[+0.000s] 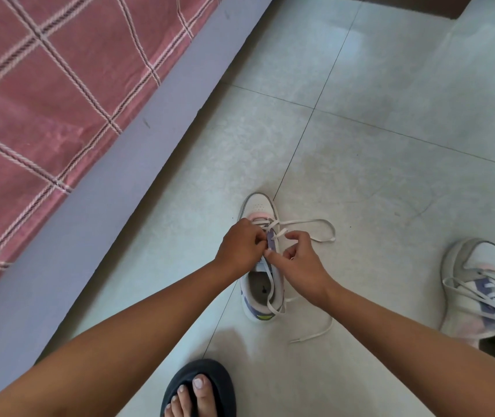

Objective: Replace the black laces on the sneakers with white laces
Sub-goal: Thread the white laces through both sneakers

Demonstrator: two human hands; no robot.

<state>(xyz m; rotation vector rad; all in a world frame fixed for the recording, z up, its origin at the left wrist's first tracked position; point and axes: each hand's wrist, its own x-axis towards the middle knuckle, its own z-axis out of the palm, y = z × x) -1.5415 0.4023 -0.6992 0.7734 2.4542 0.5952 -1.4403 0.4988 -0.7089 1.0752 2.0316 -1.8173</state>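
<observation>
A white sneaker (259,206) with pink and purple trim stands on the tiled floor, toe pointing away from me. A white lace (318,224) runs through its lower eyelets, loops out to the right, and trails past the heel. My left hand (240,248) has its fingers curled at the sneaker's left eyelet row, pinching the lace. My right hand (300,263) pinches the lace over the purple tongue, index finger pointing left. A second sneaker (478,290) with white laces sits at the right.
A bed with a red checked sheet (44,100) and a grey frame (113,188) runs along the left. My foot in a dark slipper (201,389) is at the bottom. A dark piece of furniture (439,4) stands at the top right.
</observation>
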